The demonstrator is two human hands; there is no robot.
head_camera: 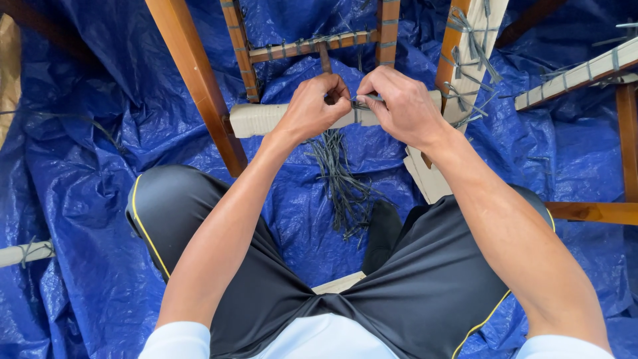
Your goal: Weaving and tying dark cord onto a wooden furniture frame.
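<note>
Both my hands meet over a horizontal chair rail wrapped in pale cardboard (262,118). My left hand (314,106) is closed around the rail and pinches a dark cable tie (359,104) there. My right hand (399,103) grips the other end of the same tie, its fingertips touching those of the left. The tie's loop is mostly hidden by my fingers. Below the rail a bundle of loose dark cable ties (342,183) lies on the blue tarp (86,153).
Brown wooden chair legs (199,80) and rungs (306,45) stand ahead, several bound with ties over cardboard strips (468,53). Another wrapped rail (585,72) runs at the right, a wrapped piece (23,254) at the left edge. My knees in black shorts (186,206) fill the foreground.
</note>
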